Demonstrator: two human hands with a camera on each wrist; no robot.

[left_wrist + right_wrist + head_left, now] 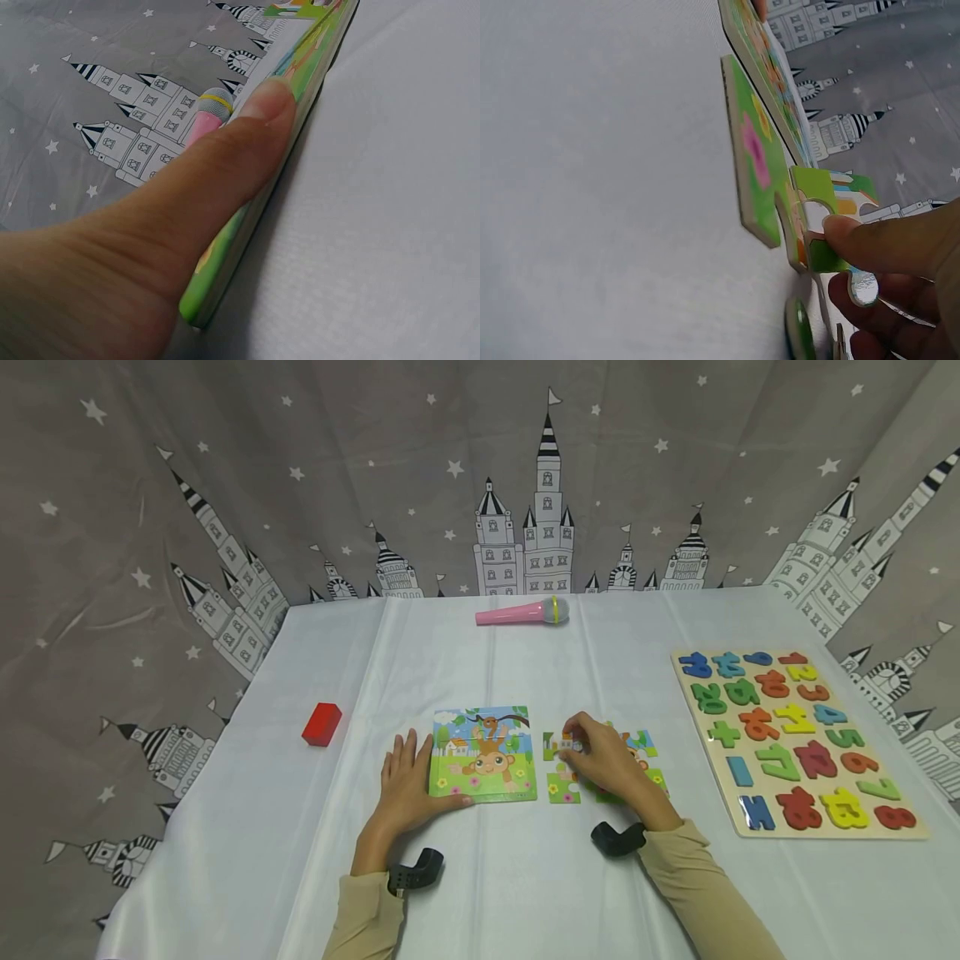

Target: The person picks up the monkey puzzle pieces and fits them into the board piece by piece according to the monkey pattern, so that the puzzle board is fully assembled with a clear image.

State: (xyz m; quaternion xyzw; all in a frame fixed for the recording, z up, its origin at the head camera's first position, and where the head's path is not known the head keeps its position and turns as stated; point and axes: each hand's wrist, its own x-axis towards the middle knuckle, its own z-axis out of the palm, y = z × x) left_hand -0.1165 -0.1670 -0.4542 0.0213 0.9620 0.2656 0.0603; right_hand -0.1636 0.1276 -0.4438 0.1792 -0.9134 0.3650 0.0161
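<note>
A square monkey puzzle board lies on the white cloth. My left hand rests against its left side, fingers spread and straight; the thumb lies on its near edge. To the right, my right hand pinches a jigsaw piece with a white-and-green house picture between thumb and fingers, tilted up in the right wrist view. Just below it lies a flowered jigsaw piece. Several other jigsaw pieces lie partly hidden under and beyond the right hand.
A wooden number board with coloured numerals and signs lies at the right. A pink toy microphone lies at the far edge, by the castle-print curtain. At the left sits a red block.
</note>
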